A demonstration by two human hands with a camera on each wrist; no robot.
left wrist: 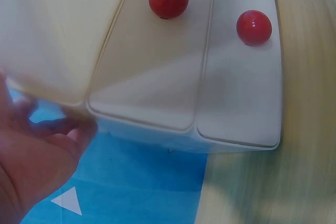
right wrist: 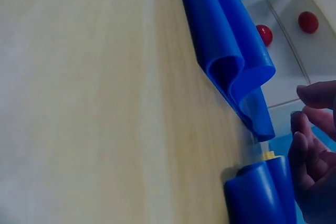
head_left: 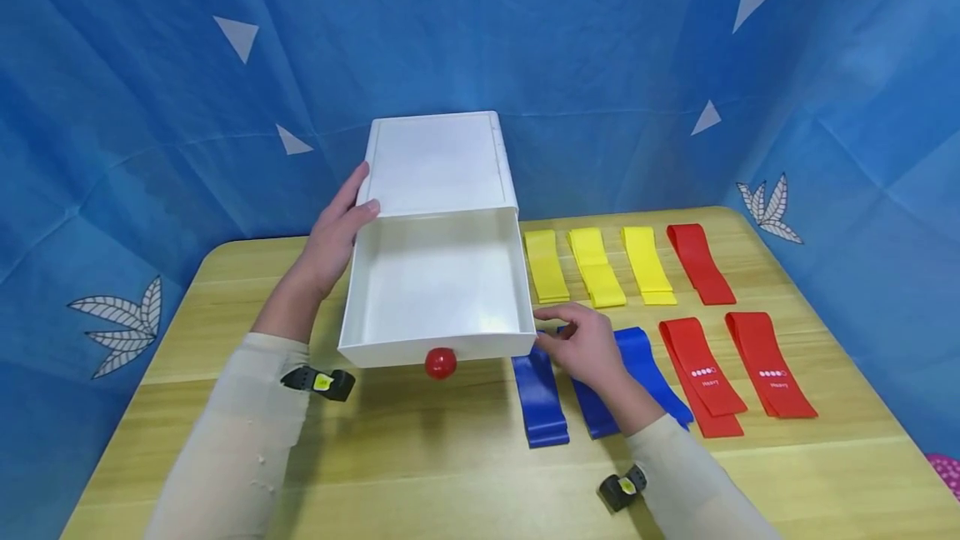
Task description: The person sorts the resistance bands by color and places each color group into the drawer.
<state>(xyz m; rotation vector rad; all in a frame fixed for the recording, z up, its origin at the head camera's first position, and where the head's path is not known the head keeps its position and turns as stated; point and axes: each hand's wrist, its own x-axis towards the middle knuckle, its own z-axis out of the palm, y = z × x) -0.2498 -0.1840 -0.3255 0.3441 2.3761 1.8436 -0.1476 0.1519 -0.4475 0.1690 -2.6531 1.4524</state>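
A white drawer cabinet [head_left: 438, 165] stands at the back of the table with its top drawer [head_left: 397, 352] pulled out; nothing lies inside it. My left hand [head_left: 333, 236] rests against the cabinet's left side, thumb on the top edge. In the left wrist view, red knobs mark two closed lower drawers [left wrist: 142, 77]. My right hand [head_left: 588, 348] is beside the drawer's right front corner, above the blue exercise bands [head_left: 543, 407]. Its fingers are loosely bent; the right wrist view shows nothing between them. A folded blue band [right wrist: 215, 30] lies near that hand.
Folded yellow bands [head_left: 648, 265] lie right of the cabinet. Red bands [head_left: 772, 365] are spread farther right, one of them [head_left: 701, 263] at the back. A blue curtain [head_left: 600, 65] hangs behind the wooden table [head_left: 450, 482]. The drawer overhangs the tabletop.
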